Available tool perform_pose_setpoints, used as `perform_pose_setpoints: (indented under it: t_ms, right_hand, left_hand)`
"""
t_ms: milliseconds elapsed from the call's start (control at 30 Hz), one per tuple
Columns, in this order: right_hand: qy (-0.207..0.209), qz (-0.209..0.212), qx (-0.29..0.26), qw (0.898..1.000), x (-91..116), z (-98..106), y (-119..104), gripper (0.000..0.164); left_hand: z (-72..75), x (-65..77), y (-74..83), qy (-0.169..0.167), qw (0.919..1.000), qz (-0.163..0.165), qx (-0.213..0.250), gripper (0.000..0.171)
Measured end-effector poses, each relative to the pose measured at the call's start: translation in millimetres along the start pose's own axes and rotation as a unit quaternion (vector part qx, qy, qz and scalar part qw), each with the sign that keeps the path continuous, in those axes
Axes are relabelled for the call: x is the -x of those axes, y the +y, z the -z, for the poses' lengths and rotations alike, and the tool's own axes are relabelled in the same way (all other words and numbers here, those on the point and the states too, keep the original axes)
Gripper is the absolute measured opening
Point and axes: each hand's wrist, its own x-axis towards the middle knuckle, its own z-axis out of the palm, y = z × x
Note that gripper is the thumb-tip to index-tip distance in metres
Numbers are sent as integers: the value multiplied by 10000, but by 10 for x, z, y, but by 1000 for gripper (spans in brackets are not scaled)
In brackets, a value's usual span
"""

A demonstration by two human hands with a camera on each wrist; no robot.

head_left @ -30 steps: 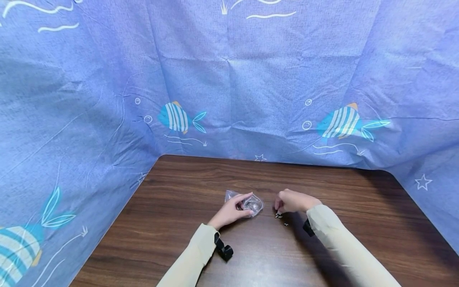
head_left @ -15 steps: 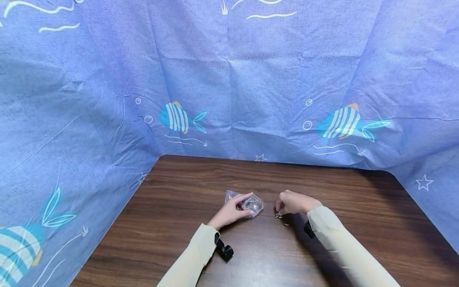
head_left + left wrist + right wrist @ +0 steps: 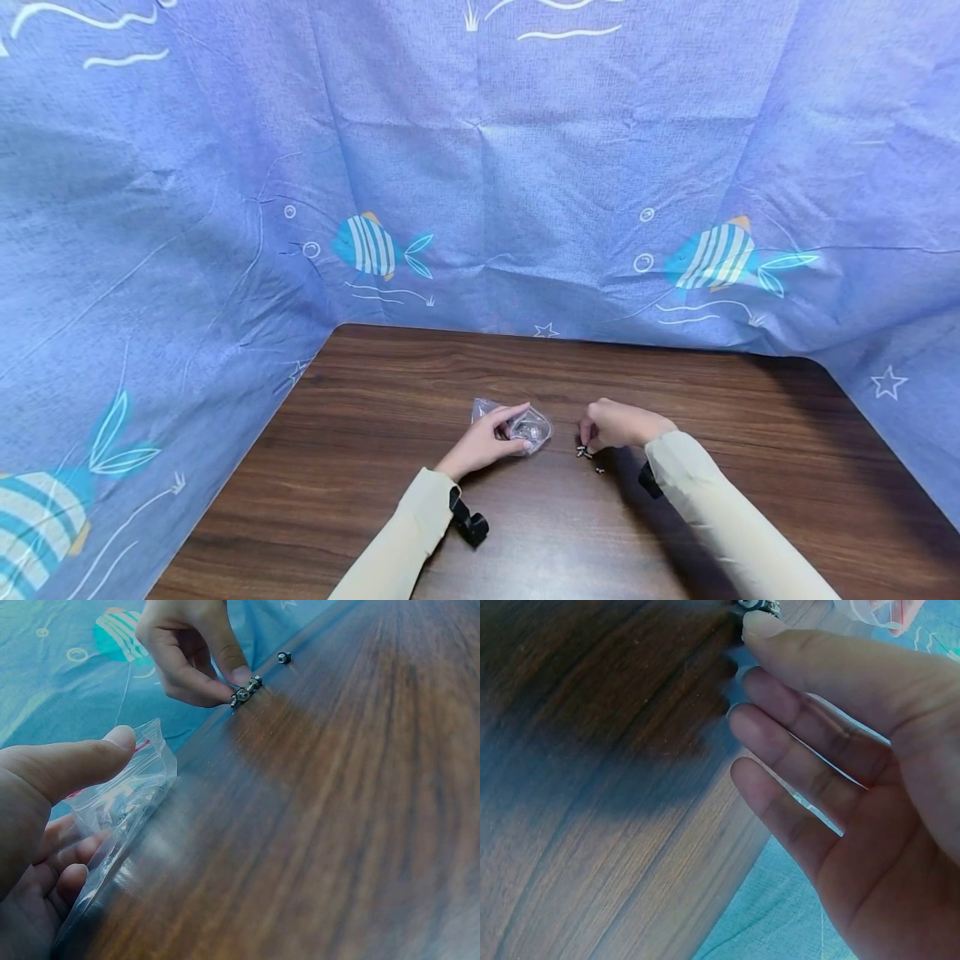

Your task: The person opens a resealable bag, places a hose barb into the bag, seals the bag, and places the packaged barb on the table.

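My left hand [image 3: 483, 442] holds open a clear plastic zip bag [image 3: 534, 427] on the table, thumb on the near side and fingers on the far side. In the left wrist view, the bag [image 3: 120, 799] has a red line along its mouth, and small shiny pieces show through its plastic. To the right, my right hand [image 3: 611, 423] pinches at a small cluster of dark and silver screws [image 3: 246, 691] with thumb and index fingertip. Its other fingers are loosely bent in the right wrist view. One loose screw [image 3: 599, 470] lies a little nearer me.
The brown wood-grain table [image 3: 390, 375] reaches back to a blue cloth [image 3: 555, 192] printed with striped fish. This cloth also hangs at the left and right sides. A black strap with a camera [image 3: 471, 525] is on my left wrist.
My right hand shifts very slightly to the right over the screws, its fingertips moving among them. The left hand and the bag stay in place.
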Motion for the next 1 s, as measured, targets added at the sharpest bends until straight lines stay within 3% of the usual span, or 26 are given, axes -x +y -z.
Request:
perform_pose_setpoints:
  t_ms: [1000]
  right_hand:
    - [68,210,343,9992,-15,-6,43,15]
  left_hand:
    - [3,0,1,-16,10000,10,3,65]
